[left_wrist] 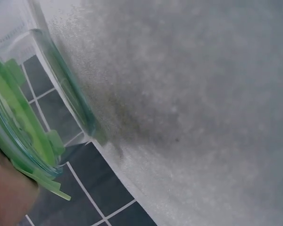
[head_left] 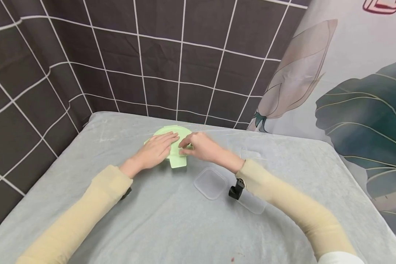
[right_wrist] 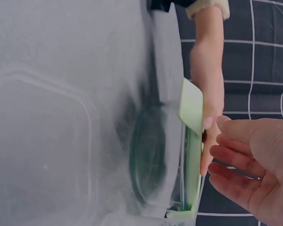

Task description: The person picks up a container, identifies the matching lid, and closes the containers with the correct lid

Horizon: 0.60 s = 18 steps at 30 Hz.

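Note:
A round glass food container (right_wrist: 148,155) stands near the back of the table, with a light green lid (head_left: 167,130) on top. One locking flap (head_left: 178,161) sticks out at the lid's front edge. My left hand (head_left: 156,149) rests flat on the left part of the lid, fingers straight and together. Beside it on the right, my right hand (head_left: 202,146) is over the lid's right edge, its fingers loosely bent with nothing between them. In the right wrist view those fingertips are close to the lid; whether they touch it I cannot tell.
A clear, square plastic piece with rounded corners (head_left: 211,183) lies on the grey cloth (head_left: 165,220) in front of the right hand. Another clear piece (head_left: 253,204) is partly under the right forearm. A dark gridded curtain (head_left: 161,55) hangs behind the table.

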Each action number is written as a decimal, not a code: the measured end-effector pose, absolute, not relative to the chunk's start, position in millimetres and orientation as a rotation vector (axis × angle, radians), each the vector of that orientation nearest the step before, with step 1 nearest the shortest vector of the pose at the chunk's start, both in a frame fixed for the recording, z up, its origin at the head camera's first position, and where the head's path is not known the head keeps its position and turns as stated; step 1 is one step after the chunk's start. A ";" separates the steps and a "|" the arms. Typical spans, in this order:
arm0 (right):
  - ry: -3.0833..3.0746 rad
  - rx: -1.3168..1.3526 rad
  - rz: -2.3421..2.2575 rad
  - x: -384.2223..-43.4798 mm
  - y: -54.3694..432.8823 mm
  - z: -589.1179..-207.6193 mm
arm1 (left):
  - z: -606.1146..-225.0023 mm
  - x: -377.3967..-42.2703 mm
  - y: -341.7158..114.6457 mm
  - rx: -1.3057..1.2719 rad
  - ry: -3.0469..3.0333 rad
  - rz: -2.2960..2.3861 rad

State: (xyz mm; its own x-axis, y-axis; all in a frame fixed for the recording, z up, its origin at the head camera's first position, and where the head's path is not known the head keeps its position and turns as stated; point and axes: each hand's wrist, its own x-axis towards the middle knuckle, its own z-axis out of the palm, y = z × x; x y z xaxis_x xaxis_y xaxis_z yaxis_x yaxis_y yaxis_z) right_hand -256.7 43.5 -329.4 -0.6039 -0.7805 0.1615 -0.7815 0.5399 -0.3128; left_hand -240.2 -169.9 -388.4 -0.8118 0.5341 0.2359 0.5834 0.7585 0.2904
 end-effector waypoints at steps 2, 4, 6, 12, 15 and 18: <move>-2.740 1.411 0.539 -251.9 44.5 -331.8 | -388.0 -239.8 -169.5 -0.902 -2.810 -0.539; -2.732 1.420 0.522 -247.2 45.1 -333.7 | -387.9 -239.4 -169.6 -0.903 -2.806 -0.546; -2.714 1.435 0.493 -243.4 45.6 -336.1 | -388.0 -239.0 -169.8 -0.902 -2.801 -0.557; -2.679 1.452 0.412 -237.4 46.6 -343.1 | -387.4 -238.6 -170.4 -0.905 -2.799 -0.580; -2.681 1.445 0.383 -235.8 46.8 -345.3 | -387.3 -238.9 -170.2 -0.908 -2.801 -0.587; -2.671 1.457 0.349 -234.2 46.8 -346.6 | -387.7 -239.3 -170.0 -0.910 -2.800 -0.584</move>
